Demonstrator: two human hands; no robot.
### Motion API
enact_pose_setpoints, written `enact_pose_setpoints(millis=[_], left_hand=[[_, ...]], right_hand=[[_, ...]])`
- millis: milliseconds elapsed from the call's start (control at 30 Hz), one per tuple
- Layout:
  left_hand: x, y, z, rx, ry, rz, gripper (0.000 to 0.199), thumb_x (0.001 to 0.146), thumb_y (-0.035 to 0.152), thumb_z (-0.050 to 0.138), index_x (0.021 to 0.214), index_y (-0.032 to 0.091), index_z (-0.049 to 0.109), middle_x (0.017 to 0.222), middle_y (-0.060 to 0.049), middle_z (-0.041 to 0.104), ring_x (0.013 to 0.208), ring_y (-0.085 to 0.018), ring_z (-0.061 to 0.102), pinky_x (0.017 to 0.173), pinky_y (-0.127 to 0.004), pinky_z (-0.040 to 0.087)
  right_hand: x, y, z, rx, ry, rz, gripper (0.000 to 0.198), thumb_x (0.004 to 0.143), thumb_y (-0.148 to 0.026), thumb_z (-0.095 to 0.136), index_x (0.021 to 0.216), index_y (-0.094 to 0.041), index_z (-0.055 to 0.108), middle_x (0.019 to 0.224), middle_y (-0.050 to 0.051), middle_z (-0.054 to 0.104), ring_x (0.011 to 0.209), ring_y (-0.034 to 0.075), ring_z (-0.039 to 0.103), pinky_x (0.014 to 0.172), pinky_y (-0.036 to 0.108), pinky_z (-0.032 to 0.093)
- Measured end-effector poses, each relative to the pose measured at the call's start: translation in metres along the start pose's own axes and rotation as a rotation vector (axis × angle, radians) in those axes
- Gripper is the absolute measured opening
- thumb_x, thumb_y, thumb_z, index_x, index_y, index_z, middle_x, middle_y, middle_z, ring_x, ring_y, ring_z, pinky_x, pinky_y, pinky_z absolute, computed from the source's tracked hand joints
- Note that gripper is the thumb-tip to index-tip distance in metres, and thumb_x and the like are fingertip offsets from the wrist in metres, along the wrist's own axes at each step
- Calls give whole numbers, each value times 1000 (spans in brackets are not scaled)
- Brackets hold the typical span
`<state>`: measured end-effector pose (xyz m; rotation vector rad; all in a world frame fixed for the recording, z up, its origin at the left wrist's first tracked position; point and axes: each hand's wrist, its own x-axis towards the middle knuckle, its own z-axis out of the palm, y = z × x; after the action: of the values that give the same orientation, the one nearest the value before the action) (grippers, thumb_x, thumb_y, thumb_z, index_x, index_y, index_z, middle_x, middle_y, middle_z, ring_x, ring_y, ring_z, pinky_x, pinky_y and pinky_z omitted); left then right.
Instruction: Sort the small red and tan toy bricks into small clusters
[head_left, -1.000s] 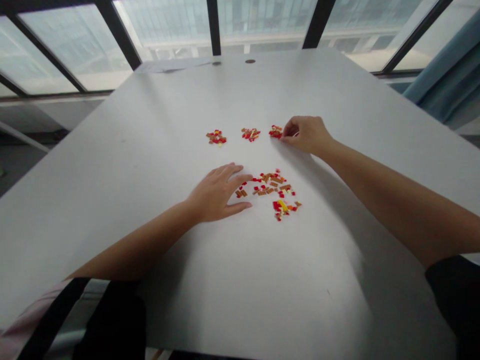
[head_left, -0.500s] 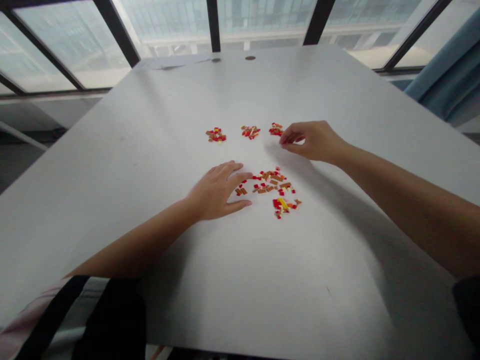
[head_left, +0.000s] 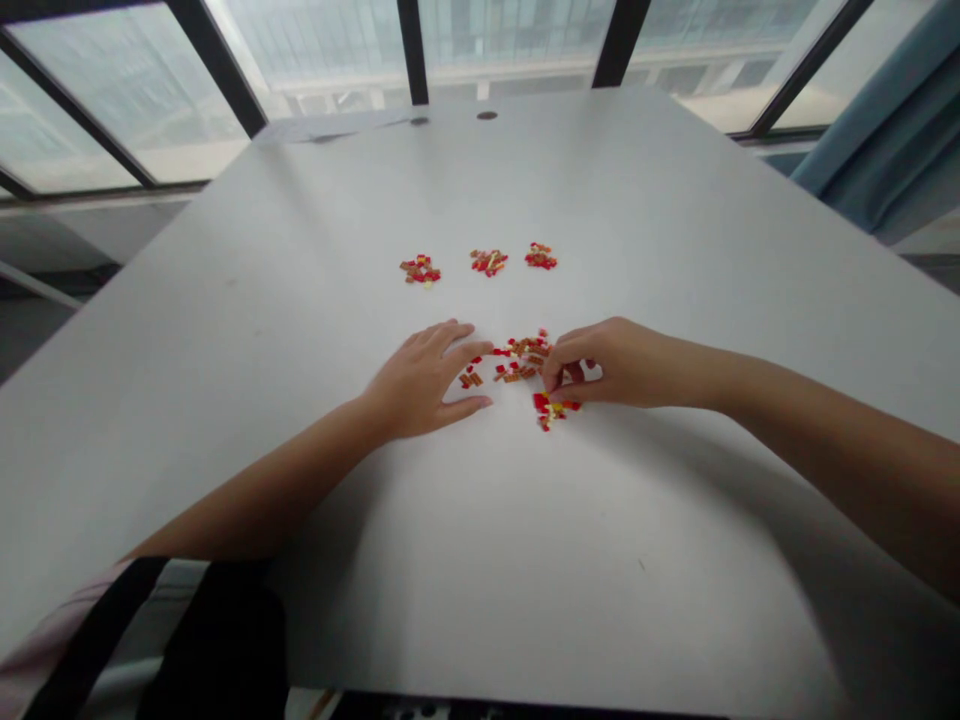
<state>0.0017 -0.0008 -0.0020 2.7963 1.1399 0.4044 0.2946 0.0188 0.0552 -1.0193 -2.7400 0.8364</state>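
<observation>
Small toy building bricks [head_left: 517, 372] in red, brown, yellow and cream lie loosely spread on the white table [head_left: 480, 560]. My left hand [head_left: 420, 380] rests at their left side, fingers spread, holding nothing. Over their right side is my right hand [head_left: 600, 362], thumb and fingertips brought together just above a small cluster of red and yellow bricks [head_left: 551, 410]. Whether a brick sits in that pinch is hidden. Farther back are three small piles in a row: a left pile [head_left: 420, 269], a middle pile [head_left: 489, 262] and a right pile [head_left: 541, 256].
Two round dark discs [head_left: 487, 115] are set near the table's far edge. A flat pale sheet [head_left: 322, 130] lies at the far left. Beyond stand dark-framed windows [head_left: 510, 50], and a blue curtain [head_left: 885, 130] hangs at the right.
My right hand has moved from beside the right rear pile toward me, to the near spread of bricks. My left hand keeps its place. The view has shifted slightly.
</observation>
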Motion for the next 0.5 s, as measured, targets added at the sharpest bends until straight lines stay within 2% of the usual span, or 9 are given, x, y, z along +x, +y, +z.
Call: enact_pose_setpoints(millis=[200,500], left_hand=[[0,1,0,-26,13,3,66,102,62,58,150,18,58,158,-22,55,151,-41,48,125,-61,40],[0,2,0,-42,15,-7,65,101,62,60,150,18,59,158,-22,55,151,-41,48,126,-60,39]], right_hand=[[1,8,-3,-43,38,0,22,86,-39,62,84,-25,80,86,4,77,64,15,64,67,30,49],[5,-3,1,-26,39,-70,18,87,-30,64,83,-25,80,84,3,76,66,14,64,68,28,49]])
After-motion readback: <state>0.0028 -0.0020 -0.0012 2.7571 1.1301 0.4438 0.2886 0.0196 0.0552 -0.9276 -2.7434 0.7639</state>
